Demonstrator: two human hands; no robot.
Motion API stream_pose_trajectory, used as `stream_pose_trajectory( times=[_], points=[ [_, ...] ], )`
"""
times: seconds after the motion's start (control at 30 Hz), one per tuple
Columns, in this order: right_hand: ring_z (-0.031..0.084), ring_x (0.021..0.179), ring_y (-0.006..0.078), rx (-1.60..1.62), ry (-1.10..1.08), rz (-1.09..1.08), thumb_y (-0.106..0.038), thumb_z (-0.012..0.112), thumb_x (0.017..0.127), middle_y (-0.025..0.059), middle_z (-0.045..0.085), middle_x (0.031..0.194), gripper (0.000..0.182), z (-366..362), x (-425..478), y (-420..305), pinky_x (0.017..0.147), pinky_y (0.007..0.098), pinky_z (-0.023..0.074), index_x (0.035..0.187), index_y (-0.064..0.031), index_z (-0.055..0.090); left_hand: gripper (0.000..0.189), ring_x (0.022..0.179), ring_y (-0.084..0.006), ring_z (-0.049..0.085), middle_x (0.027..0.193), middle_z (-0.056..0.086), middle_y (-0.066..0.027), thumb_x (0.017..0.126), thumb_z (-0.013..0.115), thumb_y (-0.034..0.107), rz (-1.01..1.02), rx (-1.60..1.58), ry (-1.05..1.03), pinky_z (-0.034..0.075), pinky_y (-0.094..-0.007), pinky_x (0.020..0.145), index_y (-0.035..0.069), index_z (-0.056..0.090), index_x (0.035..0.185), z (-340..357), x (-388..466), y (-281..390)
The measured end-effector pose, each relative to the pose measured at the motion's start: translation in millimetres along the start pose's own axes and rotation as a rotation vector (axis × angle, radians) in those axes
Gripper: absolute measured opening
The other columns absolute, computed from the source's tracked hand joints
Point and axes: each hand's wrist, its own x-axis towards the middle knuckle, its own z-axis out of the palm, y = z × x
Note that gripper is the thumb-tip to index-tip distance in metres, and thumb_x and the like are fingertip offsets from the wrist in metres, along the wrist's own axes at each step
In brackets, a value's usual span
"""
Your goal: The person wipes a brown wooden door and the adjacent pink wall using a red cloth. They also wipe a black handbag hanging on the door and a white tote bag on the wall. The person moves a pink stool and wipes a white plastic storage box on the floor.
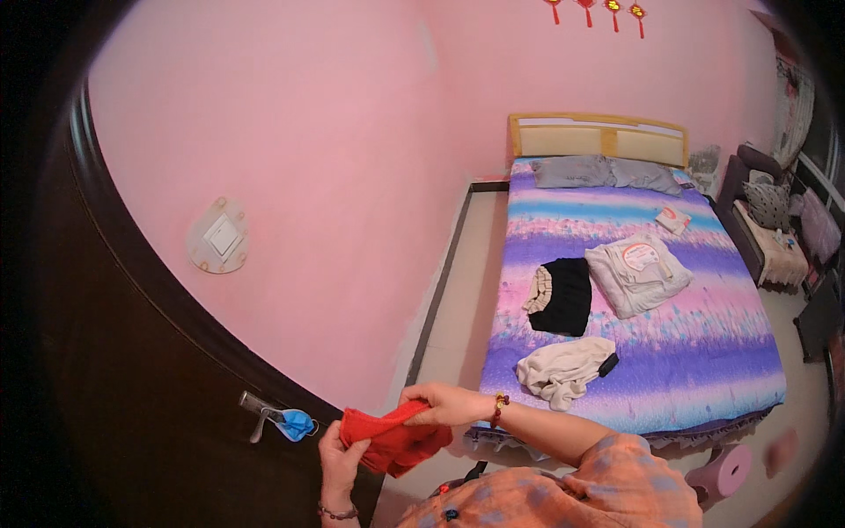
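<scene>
A red cloth (396, 441) hangs between my two hands, in front of my body. My left hand (341, 459) pinches its left edge, thumb on the near side. The upper right edge is gripped by my right hand (439, 404), which wears a beaded bracelet. On the bed to the right lie a crumpled cream garment (566, 369) with a dark part at one end, a black garment (566, 297) with a ruffled cream edge, and a folded white textile (638, 274) with a printed label on top.
A dark door (165, 409) is close on my left, with a blue face mask (296, 424) hanging from its handle (262, 409). The bed's patterned sheet (713, 356) reaches toward me at the right. A pink cylindrical stool or bin (723, 472) stands near its foot.
</scene>
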Motion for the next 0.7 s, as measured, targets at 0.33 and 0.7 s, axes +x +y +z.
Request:
stream_pose_trajectory(
  times=[0.33,0.7],
  points=[
    [0.056,0.086,0.0052,0.322,0.267,0.029,-0.009,0.058,0.095,-0.0029,0.063,0.090,0.013,-29.6,33.8,-37.6,0.077,0.0230,0.0472,0.104,-0.0023,0.064,0.036,0.099,-0.0124,0.060,0.109,0.066,-0.0062,0.086,0.064,0.002,0.220,0.322,0.101,0.049,-0.0301,0.088,-0.005,0.057,0.121,-23.2,42.8,45.6],
    [0.054,0.078,0.0048,0.205,0.329,-0.089,-0.018,0.059,0.096,-0.0043,0.062,0.084,0.019,-29.9,60.7,-61.3,0.069,0.0244,0.0469,0.100,-0.0006,0.066,0.023,0.098,-0.0092,0.060,0.109,0.065,-0.0026,0.095,0.060,0.009,0.239,0.063,0.116,0.048,-0.0268,0.088,-0.001,0.059,0.116,-34.2,40.4,67.9]
  ],
)
